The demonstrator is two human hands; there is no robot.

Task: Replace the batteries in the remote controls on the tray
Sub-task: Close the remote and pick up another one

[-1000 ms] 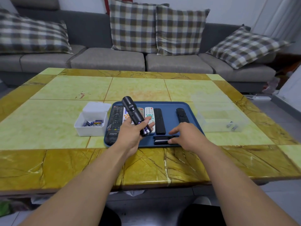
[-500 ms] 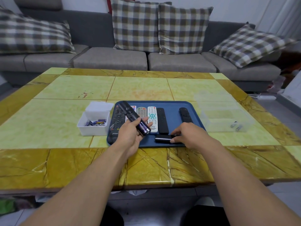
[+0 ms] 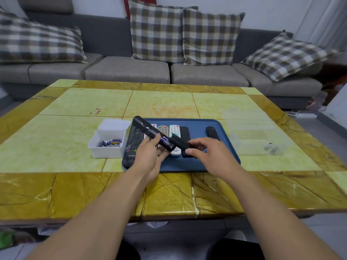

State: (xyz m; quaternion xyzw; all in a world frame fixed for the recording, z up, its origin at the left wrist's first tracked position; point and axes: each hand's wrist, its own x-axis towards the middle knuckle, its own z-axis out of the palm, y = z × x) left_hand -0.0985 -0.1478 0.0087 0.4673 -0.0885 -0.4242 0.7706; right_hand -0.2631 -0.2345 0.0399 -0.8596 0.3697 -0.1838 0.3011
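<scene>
A black remote (image 3: 150,132) is gripped in the left hand (image 3: 150,158) above the near left part of the tray (image 3: 210,162), its battery bay open with a battery showing, while the battery cover (image 3: 181,143) is pinched by the right hand (image 3: 208,154) right at that open end. If the cover is slid on crooked, it could jam or the battery could be knocked loose, probably. Five remotes can be counted lying on the tray, six with the held one. One white box (image 3: 108,147) of batteries sits off the tray's left edge, and one clear box (image 3: 257,139) holding two batteries sits near the tabletop's right edge.
</scene>
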